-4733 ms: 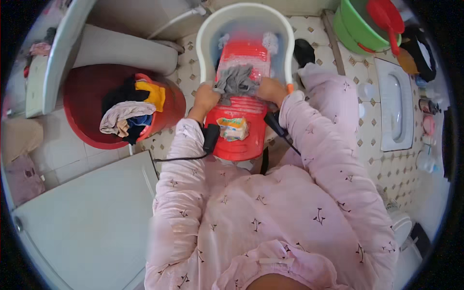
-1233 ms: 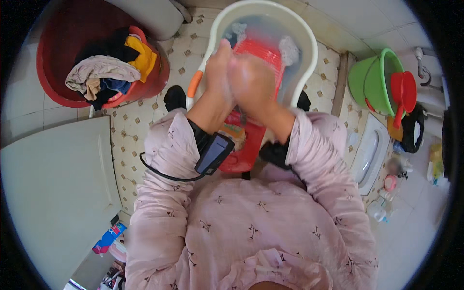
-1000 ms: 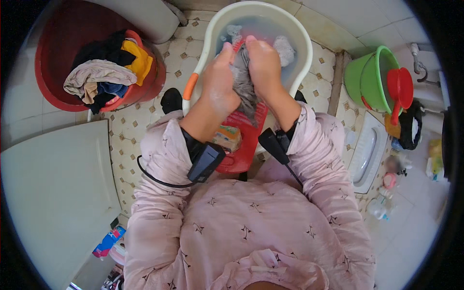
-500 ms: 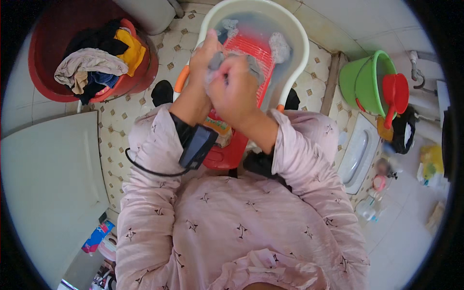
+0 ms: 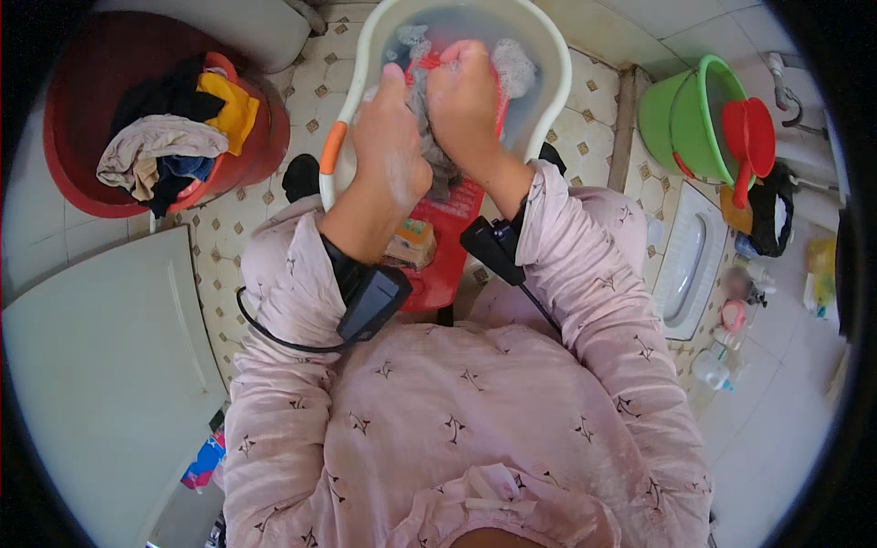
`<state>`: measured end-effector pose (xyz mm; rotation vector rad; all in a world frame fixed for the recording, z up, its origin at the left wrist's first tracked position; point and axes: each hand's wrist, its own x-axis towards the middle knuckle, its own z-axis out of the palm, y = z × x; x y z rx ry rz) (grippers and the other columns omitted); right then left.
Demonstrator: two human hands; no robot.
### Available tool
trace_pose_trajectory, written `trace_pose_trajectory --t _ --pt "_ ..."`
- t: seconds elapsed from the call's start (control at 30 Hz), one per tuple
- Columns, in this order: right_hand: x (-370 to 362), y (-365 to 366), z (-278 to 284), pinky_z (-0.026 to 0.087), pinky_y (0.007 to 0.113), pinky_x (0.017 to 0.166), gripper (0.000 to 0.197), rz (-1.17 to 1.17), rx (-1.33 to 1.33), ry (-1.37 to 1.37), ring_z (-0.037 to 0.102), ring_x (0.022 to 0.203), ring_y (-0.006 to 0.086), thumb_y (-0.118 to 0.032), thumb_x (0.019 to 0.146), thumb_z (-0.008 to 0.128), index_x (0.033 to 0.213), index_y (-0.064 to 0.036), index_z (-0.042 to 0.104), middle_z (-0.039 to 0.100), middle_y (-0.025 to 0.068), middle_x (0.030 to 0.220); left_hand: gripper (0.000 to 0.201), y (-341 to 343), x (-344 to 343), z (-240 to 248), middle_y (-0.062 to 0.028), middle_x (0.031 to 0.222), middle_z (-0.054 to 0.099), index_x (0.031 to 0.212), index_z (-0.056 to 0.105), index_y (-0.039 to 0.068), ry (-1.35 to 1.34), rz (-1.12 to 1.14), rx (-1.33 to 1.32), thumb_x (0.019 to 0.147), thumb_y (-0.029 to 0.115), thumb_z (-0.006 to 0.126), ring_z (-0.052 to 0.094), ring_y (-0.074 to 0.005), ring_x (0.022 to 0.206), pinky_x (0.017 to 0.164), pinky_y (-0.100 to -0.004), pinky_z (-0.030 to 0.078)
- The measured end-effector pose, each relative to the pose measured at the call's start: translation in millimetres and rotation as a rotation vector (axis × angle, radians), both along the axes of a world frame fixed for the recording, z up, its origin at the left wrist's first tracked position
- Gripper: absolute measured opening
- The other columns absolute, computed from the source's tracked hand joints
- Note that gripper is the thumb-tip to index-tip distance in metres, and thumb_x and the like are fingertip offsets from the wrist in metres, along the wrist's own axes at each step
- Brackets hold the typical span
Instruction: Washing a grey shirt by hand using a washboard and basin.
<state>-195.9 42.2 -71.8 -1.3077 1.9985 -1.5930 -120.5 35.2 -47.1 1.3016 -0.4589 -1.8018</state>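
"Head view is up on my screen; what do the hands grip?"

"I see the left hand (image 5: 388,142) and the right hand (image 5: 466,105) both clenched on a gray cloth (image 5: 431,146); it is bunched between them; the fingertips are partly hidden from me."

"Where is that cloth?"

"Over the red washboard (image 5: 448,224), whose far end dips into the cloudy water of the white basin (image 5: 559,68); white foam (image 5: 514,68) floats beside it; a soap bar (image 5: 413,242) lies on the board's near end."

"And farther out?"

"On my left, clothes (image 5: 164,146) heaped at a red tub (image 5: 78,187); on my right, a green bucket (image 5: 671,110) with a red dipper (image 5: 751,128) at its rim."
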Motion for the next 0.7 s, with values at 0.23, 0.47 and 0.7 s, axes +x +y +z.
trace_pose_trajectory --t 0.23,0.47,0.7 --pt "-39.7 3.0 18.0 0.044 0.034 0.069 0.035 0.225 0.098 0.166 0.058 0.076 0.028 -0.028 0.074 0.062 0.096 -0.0032 0.051 0.059 0.0136 0.082 0.034 -44.1 39.7 0.3 -0.0072 0.089 0.061 0.101 0.054 0.005 0.374 -0.319 0.047 0.088 0.035 0.046 0.06 -0.0177 0.082 0.072 -0.0306 0.048" --pt "-57.2 30.2 24.3 0.045 0.038 0.07 0.041 0.569 0.825 0.762 0.057 0.087 0.032 -0.032 0.071 0.064 0.104 -0.0093 0.052 0.06 0.0167 0.088 0.016 -51.9 63.0 44.5 0.0006 0.073 0.05 0.077 0.047 0.007 -0.433 -0.562 -0.585 0.074 0.007 0.063 0.048 -0.0071 0.07 0.058 -0.019 0.039" --pt "-121.4 3.2 16.0 0.046 0.038 0.073 0.03 0.022 0.564 1.049 0.058 0.083 0.0328 -0.015 0.07 0.058 0.098 -0.0033 0.055 0.061 0.0174 0.087 0.019 -50.2 53.1 53.4 -0.0016 0.074 0.052 0.082 0.048 0.005 -0.555 -0.556 -0.662 0.072 0.003 0.063 0.049 -0.0086 0.07 0.059 -0.0205 0.041"
